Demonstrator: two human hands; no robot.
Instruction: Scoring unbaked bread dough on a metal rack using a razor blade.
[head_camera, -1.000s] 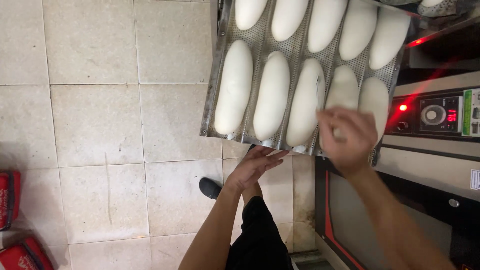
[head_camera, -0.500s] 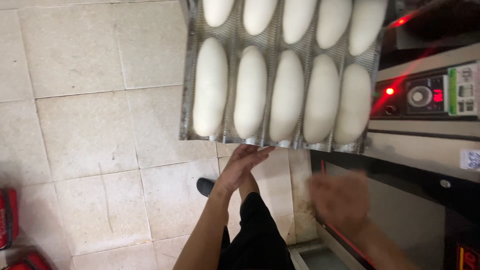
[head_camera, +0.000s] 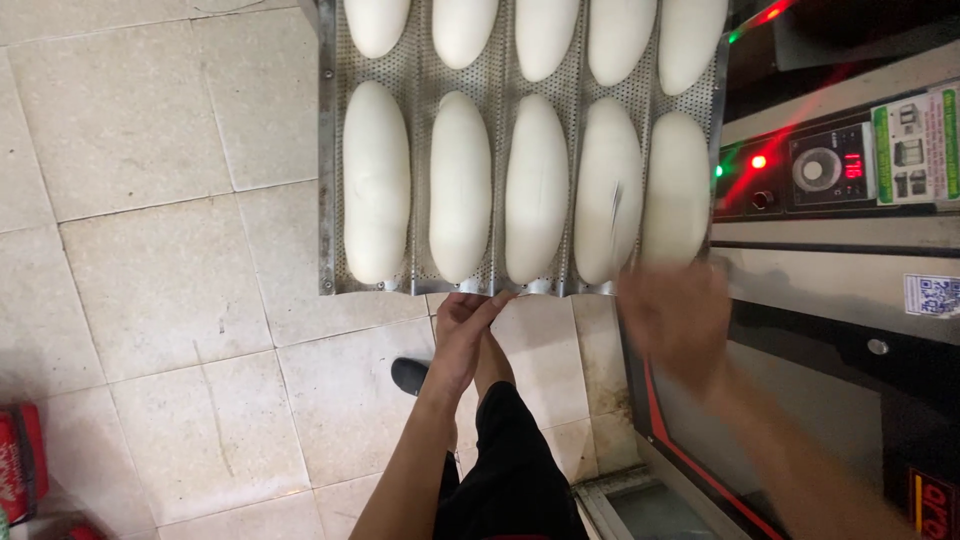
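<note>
Right hand came back up to the tray's near edge

The perforated metal baking tray (head_camera: 330, 180) with long white dough loaves (head_camera: 376, 180) sat at 12 o'clock; the left hand (head_camera: 462, 335) still pinched its near rim from below, fingers closed on it. The blurred right hand (head_camera: 672, 318), down at 5 o'clock half a second before, rose beside the rightmost loaf (head_camera: 676, 190); its grip I couldn't tell
</note>
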